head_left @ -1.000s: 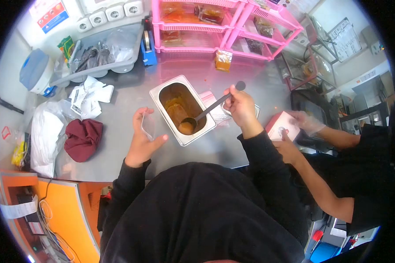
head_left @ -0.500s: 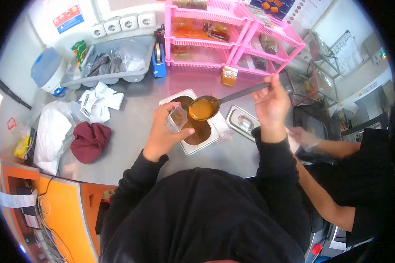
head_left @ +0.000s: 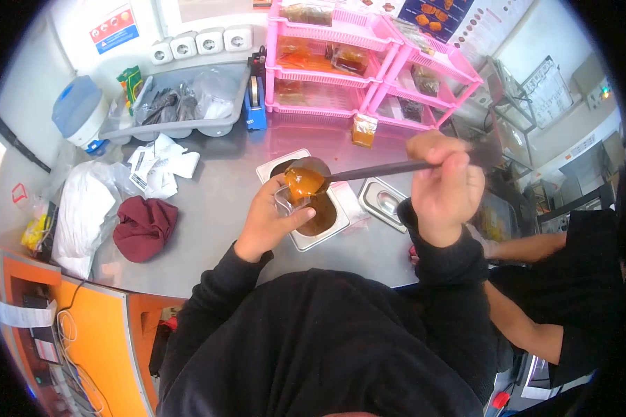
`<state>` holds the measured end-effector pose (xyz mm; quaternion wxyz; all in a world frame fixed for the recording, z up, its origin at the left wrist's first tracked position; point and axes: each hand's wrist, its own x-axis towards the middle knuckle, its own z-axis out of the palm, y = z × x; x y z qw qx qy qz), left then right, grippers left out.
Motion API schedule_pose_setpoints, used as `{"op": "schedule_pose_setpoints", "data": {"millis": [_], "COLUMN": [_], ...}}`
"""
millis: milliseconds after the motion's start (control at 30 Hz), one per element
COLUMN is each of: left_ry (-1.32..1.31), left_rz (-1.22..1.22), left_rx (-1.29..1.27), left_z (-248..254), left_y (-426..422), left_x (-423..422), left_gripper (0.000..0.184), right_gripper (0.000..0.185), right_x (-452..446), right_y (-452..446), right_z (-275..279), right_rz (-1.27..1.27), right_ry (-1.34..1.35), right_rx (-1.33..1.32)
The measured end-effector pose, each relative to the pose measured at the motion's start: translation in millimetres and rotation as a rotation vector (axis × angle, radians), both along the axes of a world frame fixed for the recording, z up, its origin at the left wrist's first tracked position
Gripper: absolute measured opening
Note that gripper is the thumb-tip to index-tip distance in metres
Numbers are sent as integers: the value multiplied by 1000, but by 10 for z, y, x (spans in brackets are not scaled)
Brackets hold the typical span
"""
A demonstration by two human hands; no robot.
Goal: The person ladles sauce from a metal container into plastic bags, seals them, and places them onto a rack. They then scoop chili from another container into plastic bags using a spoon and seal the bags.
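My left hand holds a small clear plastic bag open, its fingers round the edges. My right hand grips the long handle of a dark ladle. The ladle's bowl is tipped over the bag's mouth, and orange-brown sauce runs over its left edge. Below both stands a metal container with brown sauce inside, partly hidden by the ladle and my left hand. A metal lid lies right of the container.
Pink shelves with bagged goods stand at the back. A grey tray, a tape dispenser, crumpled paper and a maroon cloth are on the left. A foil-topped packet sits near the shelves. A co-worker's arms are at right.
The ladle has risen out of the container, moved over the bag and tilted, with sauce now flowing. My left hand has brought the bag to it. The co-worker's pink box has gone from view.
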<state>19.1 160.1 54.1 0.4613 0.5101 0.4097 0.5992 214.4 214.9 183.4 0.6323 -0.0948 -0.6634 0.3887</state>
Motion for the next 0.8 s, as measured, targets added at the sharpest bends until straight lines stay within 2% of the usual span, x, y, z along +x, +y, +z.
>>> {"op": "schedule_pose_setpoints", "data": {"millis": [200, 300, 400, 467, 600, 800], "left_ry": [-107, -155, -180, -145, -204, -148], "left_rz": [-63, -51, -74, -53, -56, -78], "left_rx": [4, -12, 57, 15, -10, -84], "left_z": [97, 113, 114, 159, 247, 290], "left_y": [-50, -67, -49, -58, -84, -117], "left_x": [6, 16, -2, -9, 3, -35], "left_gripper": [42, 44, 46, 48, 46, 40], "right_gripper": [25, 29, 36, 37, 38, 37], "right_x": [-7, 64, 20, 2, 21, 80], "right_y": [-79, -199, -206, -203, -214, -175], "right_z": [179, 271, 250, 238, 247, 183], "right_rz": [65, 121, 184, 212, 211, 206], "right_ry": [-162, -274, -251, -225, -190, -182], "right_rx": [423, 502, 689, 819, 856, 831]}}
